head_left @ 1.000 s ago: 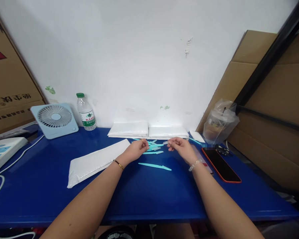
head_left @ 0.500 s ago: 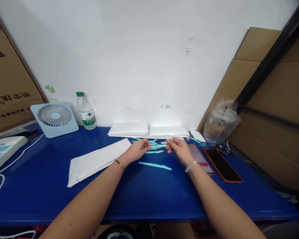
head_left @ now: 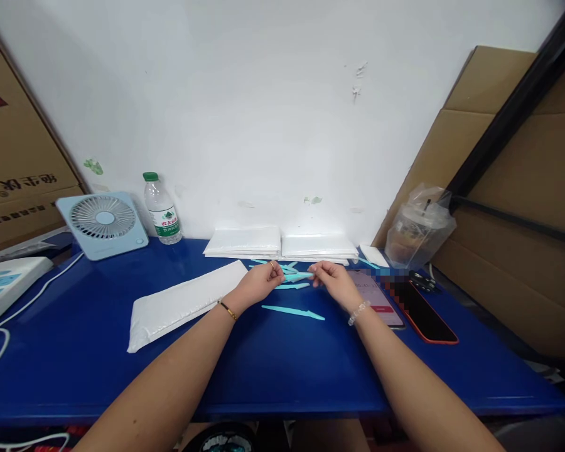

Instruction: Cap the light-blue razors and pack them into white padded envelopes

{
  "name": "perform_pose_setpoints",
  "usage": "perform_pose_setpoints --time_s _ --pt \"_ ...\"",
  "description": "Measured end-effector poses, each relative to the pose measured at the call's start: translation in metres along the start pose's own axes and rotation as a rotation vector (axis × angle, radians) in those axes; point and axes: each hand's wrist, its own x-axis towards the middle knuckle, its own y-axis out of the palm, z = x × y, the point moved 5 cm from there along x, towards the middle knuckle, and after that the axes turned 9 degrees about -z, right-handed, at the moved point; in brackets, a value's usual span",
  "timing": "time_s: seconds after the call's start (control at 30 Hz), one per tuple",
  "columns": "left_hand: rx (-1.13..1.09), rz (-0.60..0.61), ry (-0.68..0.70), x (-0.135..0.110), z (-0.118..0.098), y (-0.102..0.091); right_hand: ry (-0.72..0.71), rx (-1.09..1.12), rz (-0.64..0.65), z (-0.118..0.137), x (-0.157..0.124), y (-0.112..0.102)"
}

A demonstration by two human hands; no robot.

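Note:
My left hand [head_left: 265, 280] is closed in a pinch on a light teal eyebrow razor [head_left: 298, 276], holding it level just above the table. My right hand [head_left: 332, 279] has its fingertips pinched at the razor's right end; the small clear piece seen there earlier is hidden now. Beneath and behind the hands lie several more teal razors [head_left: 294, 287], partly overlapping. Nearer to me, one single razor [head_left: 293, 312] lies flat by itself. A long white padded packet [head_left: 183, 304] rests beside my left wrist.
Two stacks of white packets [head_left: 245, 242] stand against the wall. Left are a blue fan [head_left: 104, 226], a water bottle [head_left: 162, 210] and a power strip [head_left: 14, 282]. At right lie two phones [head_left: 426, 314], near a bagged drink cup [head_left: 414, 229]. A blue table [head_left: 282, 370] carries everything.
My right hand has shifted slightly left, closing onto the razor's end. A small clear piece between its fingers no longer shows. My left hand has stayed nearly still.

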Motion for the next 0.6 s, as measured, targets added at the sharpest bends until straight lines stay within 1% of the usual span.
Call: perform_pose_setpoints --time_s 0.07,0.1,0.17,0.23,0.3,0.43,0.47,0.5,0.57,0.6 --pt "0.121 -0.042 0.024 0.001 0.002 0.0 -0.152 -0.245 -0.048 -0.004 0.005 -0.004" --pt "0.178 -0.06 0.041 0.001 0.003 0.0 -0.22 -0.356 -0.05 -0.007 0.007 -0.005" --pt "0.256 -0.077 0.075 0.002 0.003 0.001 -0.292 -0.53 -0.009 -0.014 0.01 -0.003" --pt "0.287 -0.076 0.098 0.002 0.003 0.003 -0.291 -0.644 0.043 -0.02 0.011 0.0" --pt "0.296 -0.071 0.108 0.003 0.003 0.004 -0.276 -0.706 0.063 -0.021 0.01 0.001" --pt "0.308 -0.15 0.144 0.001 -0.003 -0.001 -0.228 -0.817 0.042 -0.012 0.008 0.0" --pt "0.288 -0.146 0.164 -0.001 -0.007 -0.002 -0.217 -0.842 0.036 -0.01 0.007 0.0" --pt "0.256 -0.104 0.189 -0.003 -0.01 -0.001 -0.209 -0.857 0.026 -0.009 0.006 0.0" --pt "0.193 0.063 0.245 -0.009 -0.018 0.005 -0.205 -0.83 0.006 -0.007 0.005 -0.001" --pt "0.178 0.151 0.264 -0.013 -0.021 0.009 -0.202 -0.779 -0.006 -0.007 0.006 -0.003"
